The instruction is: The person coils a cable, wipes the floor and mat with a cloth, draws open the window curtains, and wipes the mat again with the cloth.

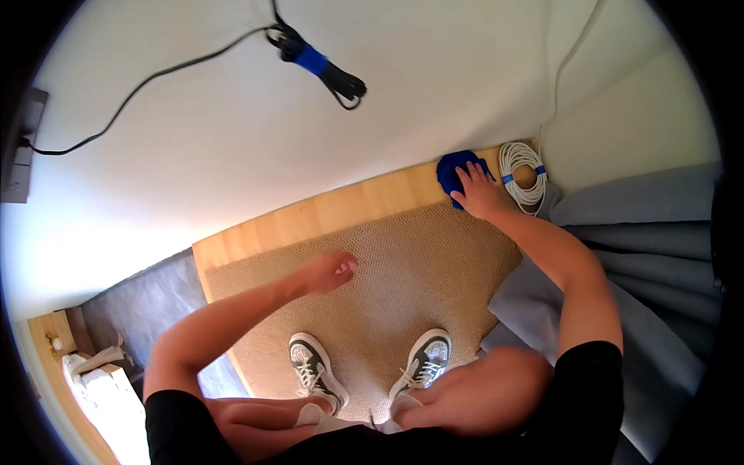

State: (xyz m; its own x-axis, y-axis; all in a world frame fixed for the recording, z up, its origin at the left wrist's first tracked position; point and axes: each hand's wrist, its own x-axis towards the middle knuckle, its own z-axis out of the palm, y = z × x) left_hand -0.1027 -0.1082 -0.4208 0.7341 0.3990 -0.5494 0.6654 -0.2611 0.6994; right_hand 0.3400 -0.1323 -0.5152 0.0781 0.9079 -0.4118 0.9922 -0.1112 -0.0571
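A dark blue cloth [449,172] lies on the wooden edge of the floor beside the wall. My right hand [478,192] rests on it with the fingers spread. Just right of the cloth is a coil of white cable [509,167] with blue ties. My left hand [333,272] hovers over the brown mat [387,310], its fingers curled in; whether anything is inside them is hidden.
A black cable bundle [339,80] with a blue tie hangs on the white wall, its cord running to a socket panel [19,174] at the left. Grey curtains [651,201] fill the right side. White items [97,387] sit at the lower left.
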